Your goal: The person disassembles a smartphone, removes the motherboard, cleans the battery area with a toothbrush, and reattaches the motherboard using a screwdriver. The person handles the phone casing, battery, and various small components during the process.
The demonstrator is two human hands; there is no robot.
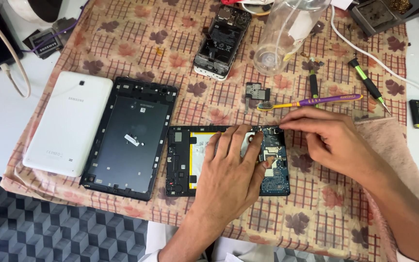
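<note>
Right, the opened black tablet chassis with blue circuit board (275, 170) lies lengthwise left-to-right on the checked floral cloth (316, 213); left hand (233, 170) flat, fingers spread, pressing it; right hand (326, 136) pinching at its top edge, what it grips unclear.

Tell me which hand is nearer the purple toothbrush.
Right. The right hand sits just below the purple toothbrush, fingertips at the opened tablet's top edge; the left hand lies lower left, flat on it.
</note>
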